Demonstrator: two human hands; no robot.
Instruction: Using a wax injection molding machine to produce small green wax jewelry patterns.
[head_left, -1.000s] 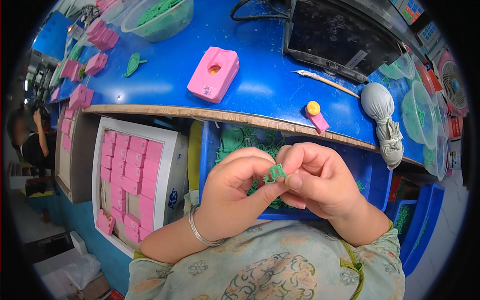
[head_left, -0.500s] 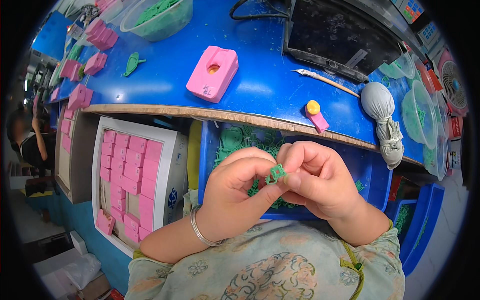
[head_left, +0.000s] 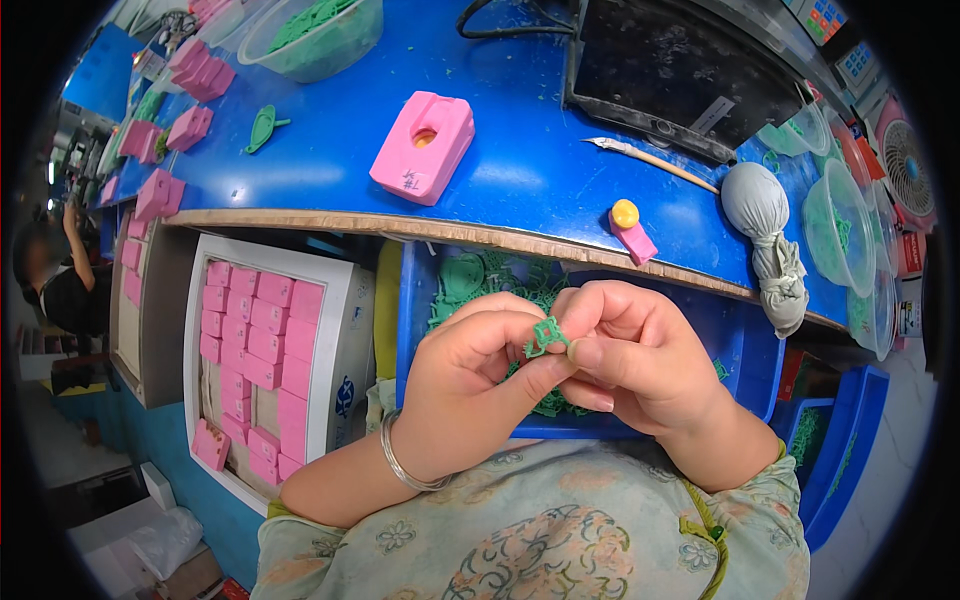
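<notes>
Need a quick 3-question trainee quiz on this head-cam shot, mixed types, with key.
1. True or false: a silver bangle circles the left wrist.
2. What do the left hand and right hand hold between them?
A) wooden-handled tool
B) small green openwork piece
C) cloth-wrapped bundle
3. Fill in: the pink block with a hole sits on a ____ tabletop.

Key: 1. True. 2. B. 3. Blue.
</notes>
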